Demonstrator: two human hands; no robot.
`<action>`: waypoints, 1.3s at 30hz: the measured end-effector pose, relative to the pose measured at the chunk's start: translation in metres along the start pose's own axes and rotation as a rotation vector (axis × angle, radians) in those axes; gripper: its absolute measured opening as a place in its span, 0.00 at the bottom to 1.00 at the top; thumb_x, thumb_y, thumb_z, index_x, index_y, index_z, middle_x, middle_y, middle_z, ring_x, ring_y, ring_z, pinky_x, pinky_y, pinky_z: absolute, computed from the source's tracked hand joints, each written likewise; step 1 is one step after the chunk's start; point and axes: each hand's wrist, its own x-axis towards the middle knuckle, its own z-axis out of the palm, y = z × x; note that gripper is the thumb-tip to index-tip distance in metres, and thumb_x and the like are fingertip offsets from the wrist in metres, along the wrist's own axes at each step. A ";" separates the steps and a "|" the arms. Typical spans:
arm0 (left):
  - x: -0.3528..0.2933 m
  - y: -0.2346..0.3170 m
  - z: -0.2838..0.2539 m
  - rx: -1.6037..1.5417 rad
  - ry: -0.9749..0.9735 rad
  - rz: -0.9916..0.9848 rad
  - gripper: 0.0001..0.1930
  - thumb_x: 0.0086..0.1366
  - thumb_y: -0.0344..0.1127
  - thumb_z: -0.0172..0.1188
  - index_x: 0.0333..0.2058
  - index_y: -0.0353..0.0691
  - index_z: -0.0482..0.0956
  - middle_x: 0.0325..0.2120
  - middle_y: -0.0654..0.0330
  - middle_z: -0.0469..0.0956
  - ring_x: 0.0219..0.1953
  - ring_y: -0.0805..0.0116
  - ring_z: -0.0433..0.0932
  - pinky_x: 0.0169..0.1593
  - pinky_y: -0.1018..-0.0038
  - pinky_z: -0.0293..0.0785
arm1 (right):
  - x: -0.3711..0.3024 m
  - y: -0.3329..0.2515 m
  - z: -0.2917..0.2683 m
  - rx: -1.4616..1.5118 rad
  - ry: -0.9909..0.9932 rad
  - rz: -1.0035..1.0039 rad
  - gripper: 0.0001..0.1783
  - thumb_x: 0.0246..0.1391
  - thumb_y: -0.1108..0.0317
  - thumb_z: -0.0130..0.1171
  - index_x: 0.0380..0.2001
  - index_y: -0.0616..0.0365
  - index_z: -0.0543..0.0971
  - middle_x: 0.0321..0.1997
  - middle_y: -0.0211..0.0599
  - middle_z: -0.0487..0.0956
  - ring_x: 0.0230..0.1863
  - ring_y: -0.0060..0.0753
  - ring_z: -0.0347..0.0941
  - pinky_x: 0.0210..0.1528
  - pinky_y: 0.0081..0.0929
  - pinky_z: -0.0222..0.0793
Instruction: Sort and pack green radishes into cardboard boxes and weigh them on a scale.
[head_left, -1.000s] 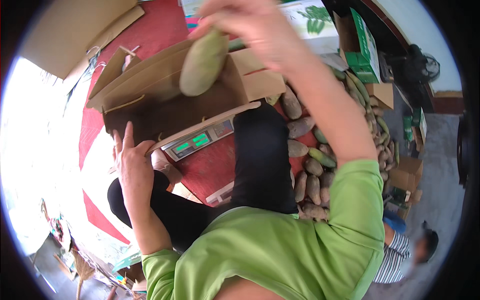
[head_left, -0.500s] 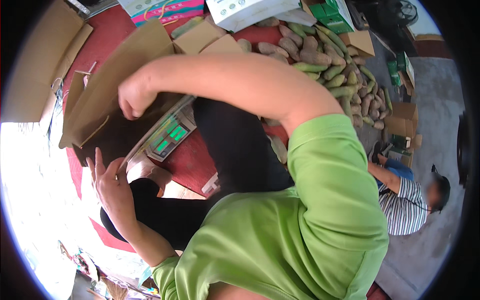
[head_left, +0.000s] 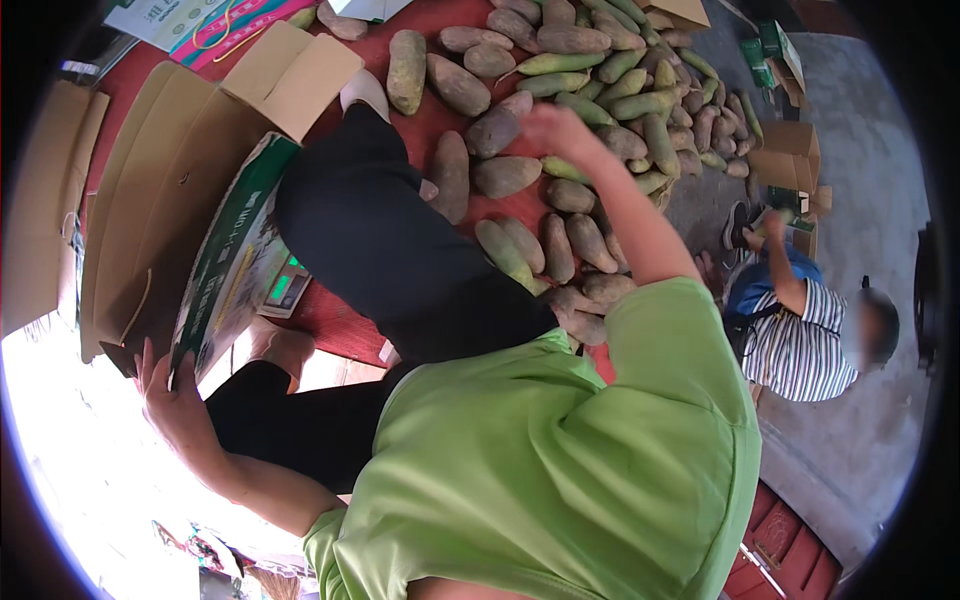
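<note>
My left hand [head_left: 172, 395] is pinched over the near edge of a tall cardboard box [head_left: 228, 258], brown inside with a green printed outer wall. Beside this box, a digital scale [head_left: 286, 290] with a lit green display is partly hidden by the box and my leg. My right hand [head_left: 556, 132] is out over the pile of root vegetables, close to a muddy reddish-brown root [head_left: 500, 125]. Its fingers are smeared by motion, so I cannot tell whether they hold anything. Long green roots [head_left: 556, 84] lie just beyond it.
Loose brown roots [head_left: 507, 177] cover much of the red mat [head_left: 340, 325] right of my knee. Open cartons [head_left: 785, 155] stand at the far right. A person in a striped shirt [head_left: 800, 345] sits there, a green root in hand. More cardboard [head_left: 50, 200] stands at the left.
My right hand has moved from over the open box, right to the pile of roots. My left hand stays at the box's edge. The view has shifted, showing more of the pile.
</note>
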 end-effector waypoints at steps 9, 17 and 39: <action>0.003 -0.014 0.009 -0.110 0.034 -0.039 0.11 0.60 0.32 0.60 0.38 0.33 0.80 0.56 0.51 0.70 0.63 0.49 0.60 0.62 0.62 0.57 | -0.122 0.176 0.091 -0.216 0.149 0.370 0.18 0.42 0.61 0.66 0.35 0.60 0.80 0.29 0.37 0.80 0.35 0.34 0.77 0.38 0.30 0.72; -0.002 -0.003 0.007 -0.183 0.088 -0.084 0.08 0.56 0.29 0.62 0.36 0.36 0.81 0.57 0.48 0.68 0.63 0.48 0.60 0.63 0.63 0.56 | -0.101 0.097 0.141 -0.220 -0.033 0.274 0.41 0.33 0.50 0.72 0.51 0.58 0.71 0.43 0.46 0.77 0.46 0.46 0.74 0.50 0.36 0.69; -0.020 0.022 -0.013 0.036 0.138 -0.091 0.08 0.51 0.29 0.62 0.32 0.43 0.85 0.58 0.47 0.65 0.62 0.49 0.62 0.60 0.61 0.62 | -0.052 -0.068 0.044 0.129 0.291 -0.132 0.27 0.44 0.74 0.66 0.49 0.63 0.69 0.43 0.33 0.76 0.45 0.28 0.71 0.47 0.25 0.68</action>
